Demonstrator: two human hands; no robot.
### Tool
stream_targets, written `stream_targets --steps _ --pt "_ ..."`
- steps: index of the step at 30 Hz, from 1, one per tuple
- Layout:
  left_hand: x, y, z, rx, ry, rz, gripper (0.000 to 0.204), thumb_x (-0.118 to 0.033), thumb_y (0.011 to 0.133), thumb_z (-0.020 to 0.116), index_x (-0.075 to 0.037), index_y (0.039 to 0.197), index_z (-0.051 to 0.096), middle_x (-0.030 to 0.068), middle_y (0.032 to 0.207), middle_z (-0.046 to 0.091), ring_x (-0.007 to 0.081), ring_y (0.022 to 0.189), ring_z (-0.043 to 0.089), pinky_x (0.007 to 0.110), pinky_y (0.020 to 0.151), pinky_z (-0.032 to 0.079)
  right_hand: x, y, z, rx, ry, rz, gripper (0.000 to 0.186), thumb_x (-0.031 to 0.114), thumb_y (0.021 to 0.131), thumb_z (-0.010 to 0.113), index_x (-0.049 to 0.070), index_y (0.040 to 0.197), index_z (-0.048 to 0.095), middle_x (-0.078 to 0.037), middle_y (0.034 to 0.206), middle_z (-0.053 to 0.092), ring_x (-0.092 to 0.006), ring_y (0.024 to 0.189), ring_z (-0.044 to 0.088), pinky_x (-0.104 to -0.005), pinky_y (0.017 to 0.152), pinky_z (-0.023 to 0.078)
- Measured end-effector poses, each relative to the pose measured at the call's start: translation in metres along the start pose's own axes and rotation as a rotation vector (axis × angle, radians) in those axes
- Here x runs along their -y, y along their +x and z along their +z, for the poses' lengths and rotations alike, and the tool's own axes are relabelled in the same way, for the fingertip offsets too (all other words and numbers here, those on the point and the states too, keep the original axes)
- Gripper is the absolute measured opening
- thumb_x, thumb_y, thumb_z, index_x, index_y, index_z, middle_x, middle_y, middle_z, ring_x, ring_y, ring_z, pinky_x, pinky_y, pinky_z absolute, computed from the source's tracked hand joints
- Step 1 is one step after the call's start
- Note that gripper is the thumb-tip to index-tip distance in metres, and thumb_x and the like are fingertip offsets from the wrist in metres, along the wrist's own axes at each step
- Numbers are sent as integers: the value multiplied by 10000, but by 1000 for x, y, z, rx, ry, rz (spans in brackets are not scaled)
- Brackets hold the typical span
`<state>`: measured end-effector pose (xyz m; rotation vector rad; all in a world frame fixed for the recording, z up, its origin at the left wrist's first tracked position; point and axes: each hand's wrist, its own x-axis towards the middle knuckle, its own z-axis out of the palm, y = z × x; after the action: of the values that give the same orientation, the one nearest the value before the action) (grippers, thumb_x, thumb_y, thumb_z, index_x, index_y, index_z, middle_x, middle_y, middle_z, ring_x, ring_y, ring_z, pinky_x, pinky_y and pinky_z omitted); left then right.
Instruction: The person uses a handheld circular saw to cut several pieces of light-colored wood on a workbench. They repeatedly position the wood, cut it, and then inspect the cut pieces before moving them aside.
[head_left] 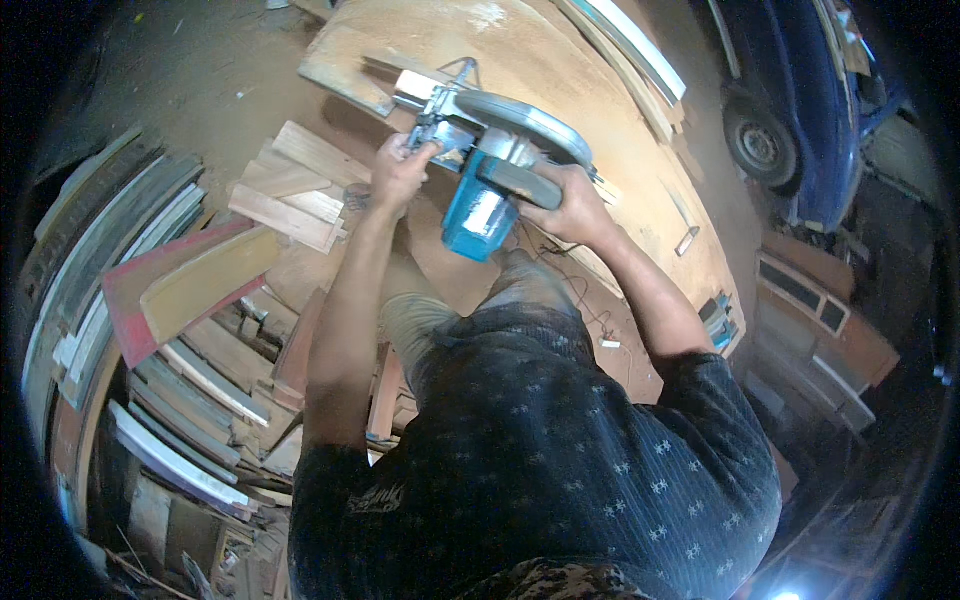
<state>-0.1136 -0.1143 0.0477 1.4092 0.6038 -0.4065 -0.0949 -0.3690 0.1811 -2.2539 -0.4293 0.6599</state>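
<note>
At far left, long boards [100,235] lie stacked, with a red panel [125,300] tilted beside them, a tan panel [205,285] on top of it. Next come pale wood pieces [285,212]. The left hand [398,172] pinches a metal fitting [432,118] on the teal power saw [480,205], which is at the near-left edge of the dusty bench [570,85]. The right hand [575,208] is wrapped around the saw's dark handle [530,182]. Farther right, beyond the bench, stands a blue vehicle [815,110], its wheel [762,143] visible.
</note>
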Motion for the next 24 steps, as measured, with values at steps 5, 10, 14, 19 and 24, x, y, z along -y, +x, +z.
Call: stream_targets --steps 5,10,14,19,24 --pt "-11 2 -14 0 54 -32 348 -275 875 789 -31 1067 633 -22 736 568 58 572 496 238 499 406 8 11 5 -13 26 -41 382 271 734 794 22 1013 717 -253 872 701 -434 842 687 -486 769 537" --pt "-4 14 -33 -14 13 -20 360 -278 871 784 -15 1061 628 -30 717 551 51 554 467 229 492 386 22 24 10 5 31 -34 354 272 745 786 19 982 711 -244 862 705 -426 838 691 -483 768 539" --pt "-14 13 -40 -34 27 -19 369 -279 869 787 -9 1060 623 -35 714 543 47 553 463 233 487 372 26 31 16 11 17 -42 328 267 752 777 18 953 706 -243 849 706 -423 829 692 -478 764 543" --pt "-17 18 -53 -16 8 -2 365 -275 875 780 -11 1066 616 -45 710 525 44 554 457 230 488 355 35 40 22 1 51 -53 322 268 752 772 5 919 695 -244 823 700 -426 809 690 -478 750 544" --pt "-23 21 -64 -20 -37 -23 376 -293 874 777 -15 1072 620 -47 711 521 41 555 448 227 494 366 42 52 25 6 27 -88 316 267 758 781 -1 897 688 -242 814 696 -410 795 696 -473 737 540"
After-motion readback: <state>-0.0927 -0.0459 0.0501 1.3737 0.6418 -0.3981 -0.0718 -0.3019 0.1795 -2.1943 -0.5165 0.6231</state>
